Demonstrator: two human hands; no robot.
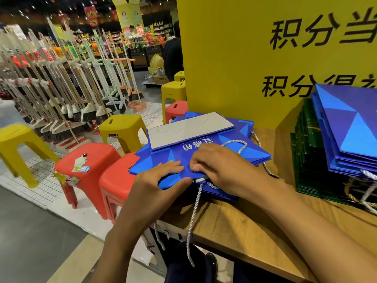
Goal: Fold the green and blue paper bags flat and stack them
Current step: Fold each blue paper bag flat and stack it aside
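We see the blue bag (pixel 206 153) lying flat in front of the yellow sign (pixel 234 58), on top of a few other flattened blue bags whose edges show below it. Its grey base (pixel 189 129) is folded up on the side toward the sign.

The left hand (pixel 163 176) lies spread on the bag with its fingers nearly straight, and we judge it is pinning the panel so it won't spring open. The right hand (pixel 220 168) is curled, fingertips tucked in at the bag's mouth edge and gripping it, likely to tuck the mouth or the cord flat. A rope handle (pixel 193 211) dangles on the side away from the sign.

At the sign's right foot, the finished blue stack (pixel 346 129) sits on the green bags (pixel 310 160). Nothing shows inside any bag.
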